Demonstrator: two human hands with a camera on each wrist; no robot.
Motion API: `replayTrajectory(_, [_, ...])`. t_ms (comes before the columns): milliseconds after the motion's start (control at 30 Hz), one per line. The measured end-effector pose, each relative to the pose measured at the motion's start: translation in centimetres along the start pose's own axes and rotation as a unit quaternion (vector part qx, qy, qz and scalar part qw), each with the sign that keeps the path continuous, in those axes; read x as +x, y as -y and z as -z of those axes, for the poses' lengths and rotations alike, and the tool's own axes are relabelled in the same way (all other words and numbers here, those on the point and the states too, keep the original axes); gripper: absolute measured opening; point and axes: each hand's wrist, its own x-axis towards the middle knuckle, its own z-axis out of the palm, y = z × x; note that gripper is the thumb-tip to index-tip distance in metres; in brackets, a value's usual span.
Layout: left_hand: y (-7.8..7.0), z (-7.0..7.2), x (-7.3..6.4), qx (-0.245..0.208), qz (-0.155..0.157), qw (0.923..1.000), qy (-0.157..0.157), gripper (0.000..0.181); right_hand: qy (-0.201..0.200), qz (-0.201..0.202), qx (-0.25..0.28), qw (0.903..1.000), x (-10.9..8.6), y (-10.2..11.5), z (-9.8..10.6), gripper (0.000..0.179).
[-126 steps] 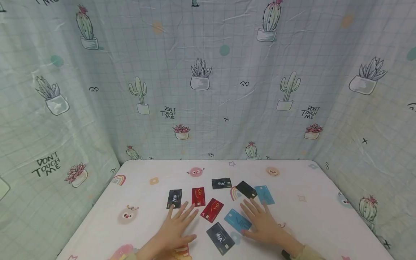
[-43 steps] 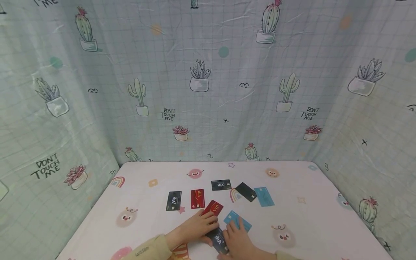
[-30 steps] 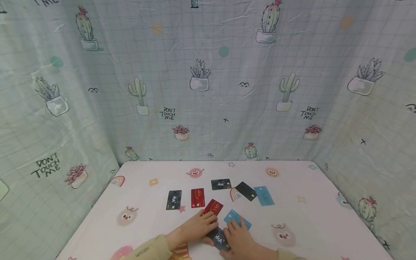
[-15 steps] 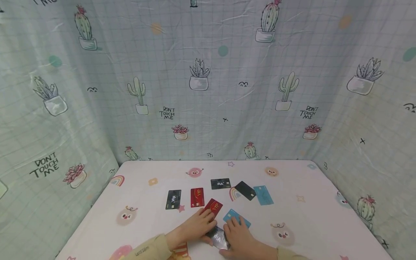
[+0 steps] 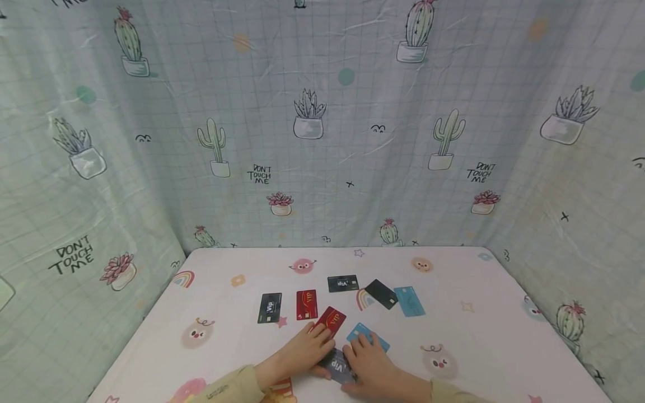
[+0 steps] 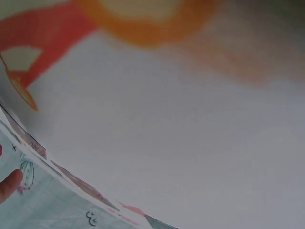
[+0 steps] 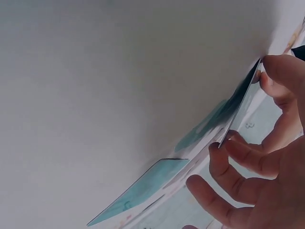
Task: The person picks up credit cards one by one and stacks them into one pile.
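Observation:
A dark grey VIP card [image 5: 336,365] is held between both hands near the front middle of the table. My left hand [image 5: 301,351] grips its left end, thumb at the near edge and fingers over the far edge. My right hand [image 5: 374,366] holds the right end with thumb and fingertips. In the right wrist view, the card [image 7: 242,102] is raised on edge off the tabletop. A blue card [image 5: 365,333] lies just beyond the right fingers, and a red VIP card [image 5: 332,320] lies partly under the left fingers. The left wrist view catches only a fingertip [image 6: 10,185].
Farther back lie a black VIP card [image 5: 269,308], a red VIP card [image 5: 307,305], another black VIP card [image 5: 343,283], a plain black card [image 5: 381,294] and a light blue card [image 5: 410,301]. A cactus-print curtain [image 5: 322,212] surrounds the white patterned table [image 5: 216,263].
Earlier both hands were spread flat and apart; they have come together and gripped the dark grey card. In the last second its tilt has shifted slightly. The other cards have stayed put.

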Motion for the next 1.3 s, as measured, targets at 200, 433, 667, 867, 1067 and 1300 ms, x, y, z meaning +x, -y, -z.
replayTrajectory(200, [-0.1, 0.1, -0.2, 0.018, 0.008, 0.9996, -0.019, 0.059, 0.009, -0.003, 0.003, 0.9999, 0.2, 0.0, 0.3, 0.067])
replayTrajectory(433, [-0.5, 0.2, -0.4, 0.012, 0.026, 0.9995, -0.014, 0.06, 0.01, 0.009, -0.005, 0.9999, 0.2, 0.0, 0.6, 0.066])
replayTrajectory(667, [-0.8, 0.2, -0.6, 0.01, 0.042, 0.999, 0.002, 0.061, 0.0, 0.028, 0.002, 0.9996, 0.0, -0.4, 0.9, 0.065])
replayTrajectory(867, [-0.8, 0.7, -0.5, 0.005, 0.043, 0.9989, 0.016, 0.063, -0.018, 0.038, -0.013, 0.999, 0.2, -0.7, 0.8, 0.062])
replayTrajectory(1067, [-0.5, 1.0, -0.5, -0.006, 0.043, 0.9985, 0.032, 0.066, -0.03, 0.029, -0.014, 0.999, 0.4, -1.3, 0.7, 0.058])
replayTrajectory(1300, [-0.5, 1.0, -0.4, -0.032, 0.051, 0.9973, 0.041, 0.065, -0.044, 0.026, -0.006, 0.9987, 0.3, -1.8, 0.7, 0.055])
